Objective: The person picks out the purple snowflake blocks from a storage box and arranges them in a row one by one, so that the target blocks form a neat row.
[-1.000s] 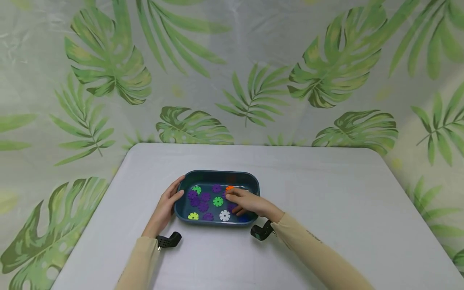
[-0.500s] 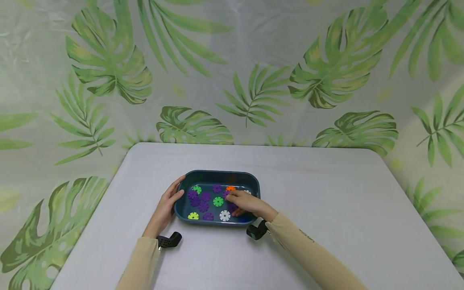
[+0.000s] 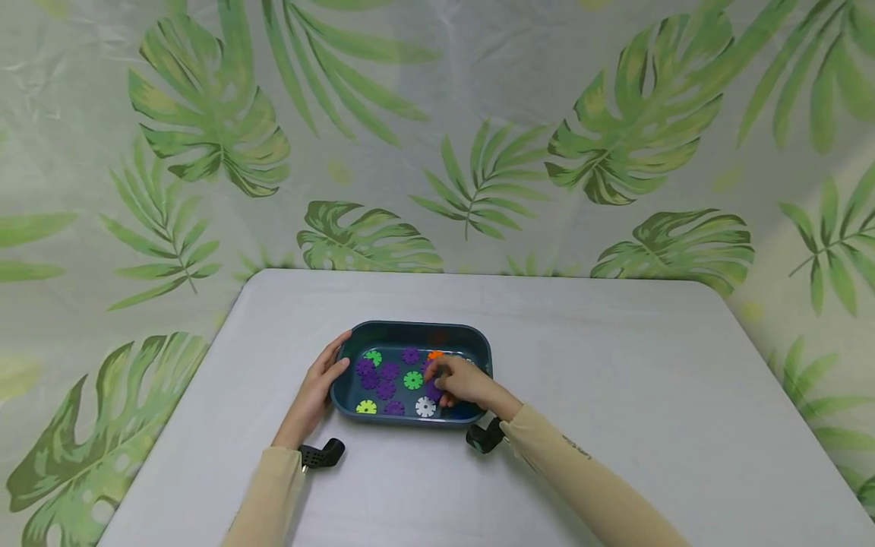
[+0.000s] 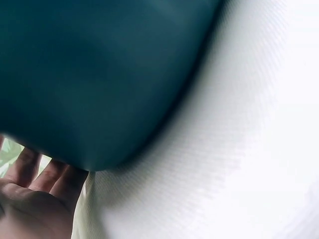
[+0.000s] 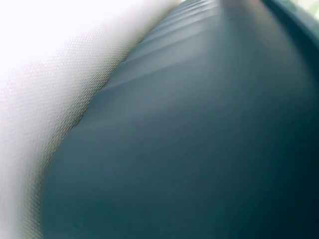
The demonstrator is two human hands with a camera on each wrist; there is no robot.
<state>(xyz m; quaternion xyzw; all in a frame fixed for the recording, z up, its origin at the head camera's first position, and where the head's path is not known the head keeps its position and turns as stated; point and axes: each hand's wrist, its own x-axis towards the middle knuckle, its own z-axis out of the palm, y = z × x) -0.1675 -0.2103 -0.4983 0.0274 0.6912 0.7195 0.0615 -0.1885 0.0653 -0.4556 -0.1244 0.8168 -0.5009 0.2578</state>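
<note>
A dark teal tray (image 3: 410, 422) with rounded corners holds several notched snowflake discs. My left hand (image 3: 314, 387) grips its left end, thumb at the rim and fingers along the outside. The left wrist view shows those fingers (image 4: 50, 177) behind the tray wall (image 4: 99, 89). Over the right half of the tray, my right hand (image 3: 465, 380) has its fingers bent and pinches a purple snowflake disc (image 3: 433, 391). Close by lie a green disc (image 3: 413, 380), a white disc (image 3: 425, 407) and a partly covered orange disc (image 3: 435, 355). The right wrist view shows the tray's outer wall (image 5: 164, 149), not the fingertips.
Other purple discs (image 3: 386, 390) cluster in the tray's left half, with a yellow disc (image 3: 366, 407) near the front and another green disc (image 3: 373, 357) behind. White cloth covers the table (image 3: 601, 357). A leaf-patterned curtain (image 3: 478, 152) hangs behind.
The right hand has shifted slightly left and its thumb and index finger have bent differently. A purple disc near its fingertips has moved a little left. The left hand keeps its grip on the tray.
</note>
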